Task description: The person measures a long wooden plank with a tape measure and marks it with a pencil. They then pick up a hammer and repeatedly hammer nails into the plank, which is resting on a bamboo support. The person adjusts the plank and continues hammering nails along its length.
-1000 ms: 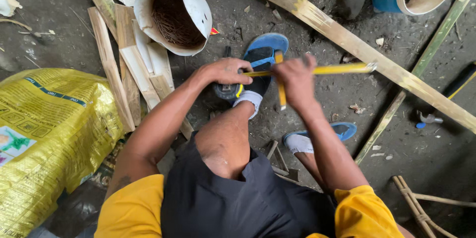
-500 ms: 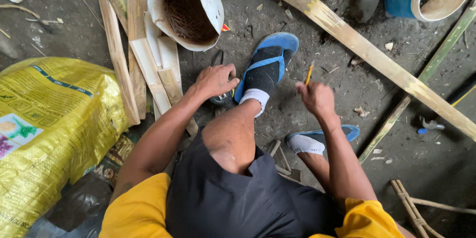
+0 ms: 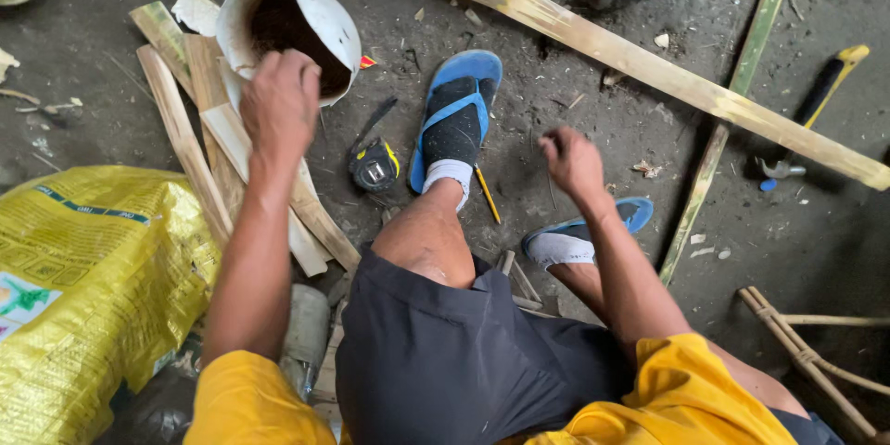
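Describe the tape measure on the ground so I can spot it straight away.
Start at the big yellow plastic sack on the left, then move right past the pale split wooden slats to the person's foot in a blue sandal. Just left of that foot lies the small black-and-yellow tape measure. It is the only compact, boxy thing there, unlike the thin yellow pencil right of the foot.

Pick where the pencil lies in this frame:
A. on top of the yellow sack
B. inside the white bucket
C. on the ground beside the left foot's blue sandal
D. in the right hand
C: the pencil lies on the ground by the heel of the blue sandal, and the right hand above it is empty.
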